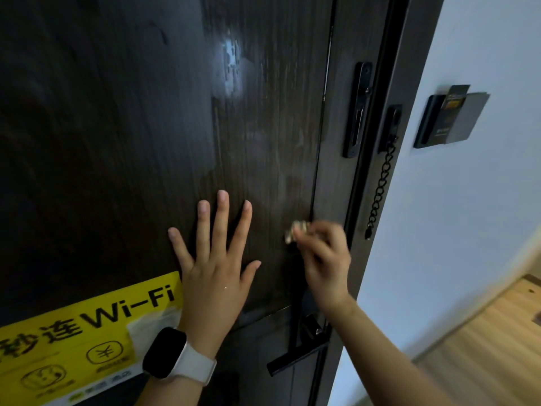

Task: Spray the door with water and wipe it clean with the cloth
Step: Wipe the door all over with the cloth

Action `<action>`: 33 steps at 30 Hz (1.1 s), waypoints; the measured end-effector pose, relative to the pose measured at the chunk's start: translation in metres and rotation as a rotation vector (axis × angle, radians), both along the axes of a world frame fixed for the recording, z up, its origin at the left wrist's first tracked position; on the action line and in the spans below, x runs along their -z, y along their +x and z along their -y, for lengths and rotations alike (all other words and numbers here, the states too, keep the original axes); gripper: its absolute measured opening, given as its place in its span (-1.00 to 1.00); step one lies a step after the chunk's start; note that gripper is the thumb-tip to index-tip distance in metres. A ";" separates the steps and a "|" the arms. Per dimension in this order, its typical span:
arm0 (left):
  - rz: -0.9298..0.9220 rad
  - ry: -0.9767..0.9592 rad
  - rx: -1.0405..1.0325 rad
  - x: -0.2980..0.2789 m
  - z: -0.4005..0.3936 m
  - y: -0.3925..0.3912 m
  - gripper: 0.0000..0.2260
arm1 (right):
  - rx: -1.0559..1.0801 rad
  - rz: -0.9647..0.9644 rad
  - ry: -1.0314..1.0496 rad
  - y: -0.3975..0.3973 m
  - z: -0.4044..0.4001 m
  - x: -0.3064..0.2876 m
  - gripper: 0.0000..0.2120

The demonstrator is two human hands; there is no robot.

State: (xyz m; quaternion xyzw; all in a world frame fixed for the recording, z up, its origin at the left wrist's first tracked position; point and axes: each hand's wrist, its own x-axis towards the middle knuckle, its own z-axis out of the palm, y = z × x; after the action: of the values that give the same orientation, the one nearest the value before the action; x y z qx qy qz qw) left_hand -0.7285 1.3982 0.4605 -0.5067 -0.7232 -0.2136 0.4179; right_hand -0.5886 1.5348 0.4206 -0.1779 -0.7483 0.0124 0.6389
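Observation:
The dark wood-grain door point(123, 136) fills the left and middle of the view, with a wet, streaky sheen on its right half. My left hand point(215, 268) lies flat on the door, fingers spread, a watch on the wrist. My right hand point(325, 259) is closed on a small bunched light cloth point(295, 231) and presses it against the door near the right edge, above the black lever handle point(298, 357). No spray bottle is in view.
A yellow Wi-Fi sticker point(85, 335) covers the door's lower left. A black chain lock point(380, 186) hangs on the frame beside a black slide plate point(358, 109). A key-card holder point(448, 118) is mounted on the white wall, with wooden floor point(483, 347) below.

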 end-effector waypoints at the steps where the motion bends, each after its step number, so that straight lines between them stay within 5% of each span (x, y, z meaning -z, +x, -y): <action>1: 0.000 -0.001 0.003 0.000 0.000 0.000 -0.05 | -0.012 0.037 -0.025 0.004 0.001 0.014 -0.79; 6: -0.004 0.013 0.013 0.000 0.000 0.002 -0.05 | -0.002 0.164 0.007 0.017 -0.002 -0.013 -0.91; 12: 0.045 0.040 0.051 -0.003 0.001 0.008 -0.26 | 0.099 -0.077 0.099 0.021 -0.032 -0.125 -0.91; 16: 0.057 0.061 0.125 -0.002 -0.006 0.026 -0.32 | 0.108 -0.046 0.154 0.023 -0.037 -0.084 -0.87; 22: 0.037 -0.064 0.131 0.005 -0.029 0.032 -0.15 | 0.066 0.175 0.033 0.054 -0.042 0.028 -0.87; 26: 0.007 -0.057 0.064 0.009 -0.037 0.032 -0.11 | 0.085 0.252 0.087 0.063 -0.050 0.004 -0.91; 33: -0.022 -0.027 0.055 0.013 -0.039 0.031 -0.12 | 0.214 -0.039 0.154 0.046 -0.065 -0.094 -0.93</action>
State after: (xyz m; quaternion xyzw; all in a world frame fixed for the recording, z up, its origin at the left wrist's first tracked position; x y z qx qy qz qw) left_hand -0.6975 1.4371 0.4473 -0.5344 -0.7072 -0.2095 0.4127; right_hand -0.5422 1.5999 0.5149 -0.2066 -0.7113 -0.1098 0.6628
